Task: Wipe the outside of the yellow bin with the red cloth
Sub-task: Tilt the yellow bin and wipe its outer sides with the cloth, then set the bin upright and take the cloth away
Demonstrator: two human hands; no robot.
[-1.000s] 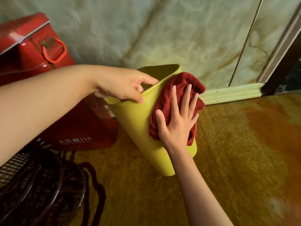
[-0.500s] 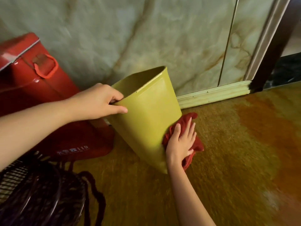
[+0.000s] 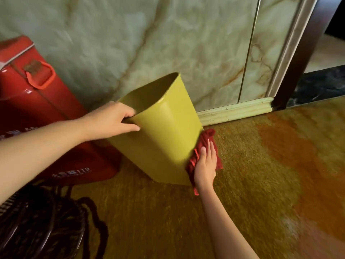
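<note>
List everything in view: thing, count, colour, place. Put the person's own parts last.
bin: one, yellow, centre, tilted on the floor.
cloth: one, red, against the bin's right side.
box: one, red, left, by the wall.
fan: one, dark, wire guard, bottom left.
wall: one, pale marbled, behind.
skirting: one, pale green, wall base.
floor: one, yellow-orange.
left hand: grip on the bin's rim.
right hand: flat on the cloth.

Count — one yellow bin (image 3: 164, 135); one red cloth (image 3: 202, 148); two bare hands, left hand (image 3: 110, 122) and right hand (image 3: 205, 168); one red box (image 3: 37, 109), far left; one dark wire basket (image 3: 37, 225), near left.
</note>
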